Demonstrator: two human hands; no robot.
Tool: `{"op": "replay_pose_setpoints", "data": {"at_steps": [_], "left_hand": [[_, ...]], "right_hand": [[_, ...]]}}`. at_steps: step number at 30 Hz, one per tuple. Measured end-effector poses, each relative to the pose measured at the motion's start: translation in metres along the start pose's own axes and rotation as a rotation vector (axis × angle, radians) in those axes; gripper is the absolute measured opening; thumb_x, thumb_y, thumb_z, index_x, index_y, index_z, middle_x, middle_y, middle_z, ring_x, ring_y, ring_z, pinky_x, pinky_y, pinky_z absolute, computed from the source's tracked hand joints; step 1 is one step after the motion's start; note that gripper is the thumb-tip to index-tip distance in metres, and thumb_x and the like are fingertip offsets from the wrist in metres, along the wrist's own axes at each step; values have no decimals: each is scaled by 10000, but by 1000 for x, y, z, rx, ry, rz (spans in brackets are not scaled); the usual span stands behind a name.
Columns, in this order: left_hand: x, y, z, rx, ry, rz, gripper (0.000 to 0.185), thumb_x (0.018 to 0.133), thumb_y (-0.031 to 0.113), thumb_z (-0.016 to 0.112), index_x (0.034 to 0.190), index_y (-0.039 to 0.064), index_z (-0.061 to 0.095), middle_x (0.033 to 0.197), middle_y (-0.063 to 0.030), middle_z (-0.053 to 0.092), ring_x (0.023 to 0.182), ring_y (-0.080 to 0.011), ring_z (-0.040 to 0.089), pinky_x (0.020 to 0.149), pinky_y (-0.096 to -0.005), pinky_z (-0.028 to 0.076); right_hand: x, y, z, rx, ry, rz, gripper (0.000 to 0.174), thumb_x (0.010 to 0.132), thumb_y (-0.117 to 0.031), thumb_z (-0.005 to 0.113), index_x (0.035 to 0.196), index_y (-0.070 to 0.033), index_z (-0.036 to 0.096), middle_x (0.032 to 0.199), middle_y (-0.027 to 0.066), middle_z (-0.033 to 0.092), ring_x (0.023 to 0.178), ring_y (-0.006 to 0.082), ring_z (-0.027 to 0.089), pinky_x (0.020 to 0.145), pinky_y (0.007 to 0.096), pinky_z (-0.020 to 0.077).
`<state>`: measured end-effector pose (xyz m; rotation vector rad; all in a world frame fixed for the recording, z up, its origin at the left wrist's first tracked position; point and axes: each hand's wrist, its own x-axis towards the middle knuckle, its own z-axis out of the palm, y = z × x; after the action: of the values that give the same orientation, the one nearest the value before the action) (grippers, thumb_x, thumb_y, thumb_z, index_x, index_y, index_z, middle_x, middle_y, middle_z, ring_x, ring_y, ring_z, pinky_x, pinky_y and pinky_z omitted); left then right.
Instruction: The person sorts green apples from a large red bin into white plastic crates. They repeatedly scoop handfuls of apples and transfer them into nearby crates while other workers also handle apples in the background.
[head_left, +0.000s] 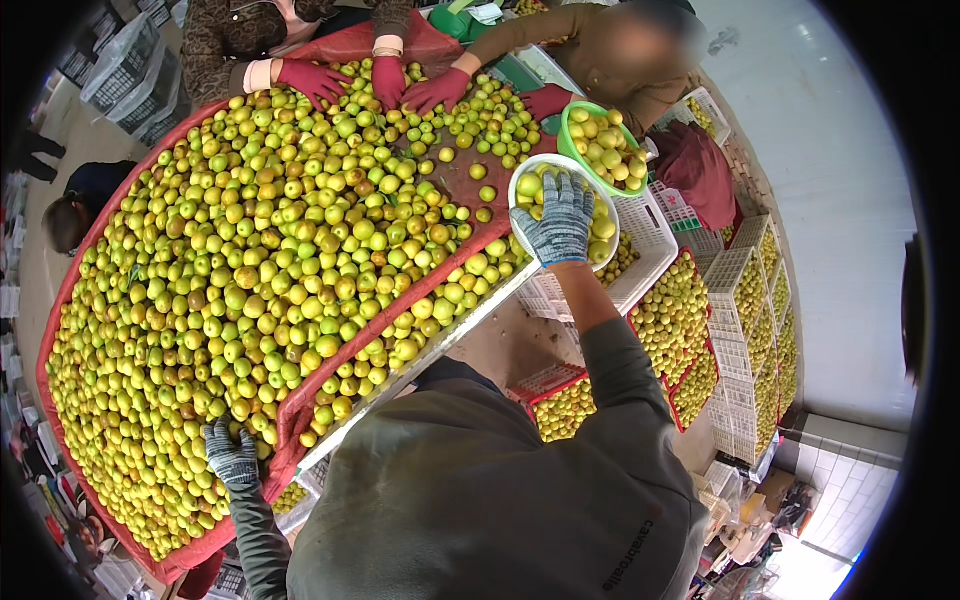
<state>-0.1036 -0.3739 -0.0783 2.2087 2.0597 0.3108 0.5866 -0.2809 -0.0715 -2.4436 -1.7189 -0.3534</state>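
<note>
A heap of small round green-yellow fruit (247, 277), jujubes by their look, covers a table lined with red sheeting (420, 292). My left hand (234, 454), in a grey striped knit glove, rests on the heap near the table's front edge; the fingers dip among the fruit, so its grip is hidden. Across to the right, my right hand (562, 217), gloved alike, lies palm down on fruit inside a white bowl (516, 171). Whether it holds any is hidden beneath the palm. The bowl sits at the table corner, partly over a white plastic crate (660, 251).
A green basin (568, 142) of fruit touches the bowl. Two people in maroon gloves (439, 91) reach into the heap from the far side. Stacked crates (739, 345) and red-lined crates (667, 322), filled with fruit, stand to the right. A narrow fruit-filled strip (420, 319) borders the table front.
</note>
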Motion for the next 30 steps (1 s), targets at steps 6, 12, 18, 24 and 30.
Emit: {"op": "replay_pose_setpoints", "data": {"at_steps": [6,12,18,24,30], "left_hand": [[0,-3,4,23,26,30,419,834,118,720,1238,29,653,1194,-226,672,1169,-455,594,1078,-510,451],[0,-6,7,32,35,36,422,840,126,722,1245,32,650,1203,-221,674,1200,-451,585,1100,-511,440],[-3,-9,9,40,13,-7,449,839,113,717,1271,18,644,1225,-228,668,1231,-461,570,1109,-512,434],[-2,-8,8,20,-7,-16,443,843,114,711,1271,21,643,1225,-225,669,1234,-460,570,1109,-514,434],[-3,-9,9,42,12,-34,436,842,107,709,1266,27,646,1222,-224,669,1235,-458,570,1107,-512,435]], "right_hand": [[-22,4,11,52,305,-42,806,749,-552,827,1298,-6,605,1411,264,512,1439,472,383,1168,667,276],[-33,4,10,102,251,-6,709,730,-488,847,1146,49,643,1408,282,507,1419,495,390,1175,658,275],[-1,36,-18,627,448,470,648,802,-444,813,1164,74,670,1364,259,579,1328,374,514,1130,443,418],[81,130,-18,439,-140,501,756,828,-517,778,1298,59,644,1291,263,669,1191,377,649,1033,427,500],[110,145,16,124,-371,280,702,885,-536,687,1367,-27,643,1397,248,613,1321,363,569,1134,435,430]]}}
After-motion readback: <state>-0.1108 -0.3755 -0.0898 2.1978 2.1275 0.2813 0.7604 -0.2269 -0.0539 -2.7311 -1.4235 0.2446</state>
